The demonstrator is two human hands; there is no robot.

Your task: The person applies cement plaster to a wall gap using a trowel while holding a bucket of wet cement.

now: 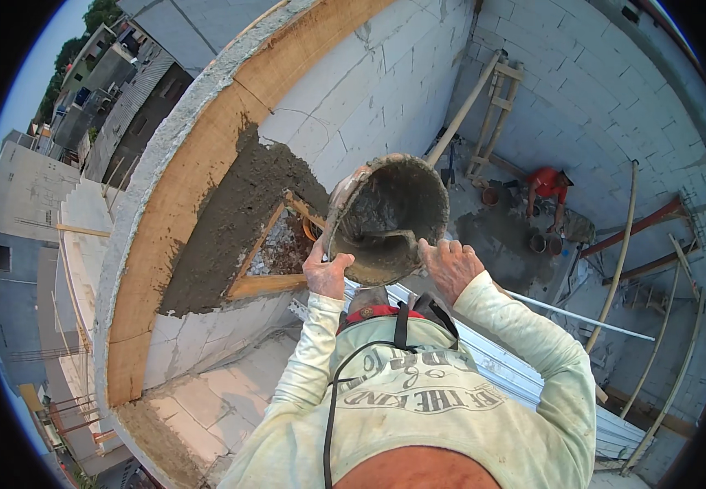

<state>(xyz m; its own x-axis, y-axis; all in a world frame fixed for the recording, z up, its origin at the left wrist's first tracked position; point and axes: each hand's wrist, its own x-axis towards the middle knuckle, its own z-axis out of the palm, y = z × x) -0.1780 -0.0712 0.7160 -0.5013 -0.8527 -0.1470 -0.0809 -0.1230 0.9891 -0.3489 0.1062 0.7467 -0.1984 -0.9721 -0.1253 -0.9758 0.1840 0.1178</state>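
Observation:
I hold a mortar-caked bucket (pixel 389 196) in front of my body, with its mouth tipped up toward me. Grey residue coats its inside, and little else shows in it. My left hand (pixel 326 273) grips the rim on the near left, thumb pointing inward. On the near right, my right hand (pixel 450 265) is closed on the rim. To the left of the bucket, wet grey concrete (pixel 230 216) lies spread between a curved wooden form board (pixel 206 122) and a small wooden frame (pixel 255 284) with an opening inside it.
A pale block wall (pixel 377 77) rises beyond the bucket. Far below at right, a person in a red top (pixel 546 184) crouches near small buckets (pixel 538 243). A wooden ladder (pixel 495 114) and bamboo poles (pixel 620 244) stand around. Corrugated metal sheets (pixel 508 363) lie at my right.

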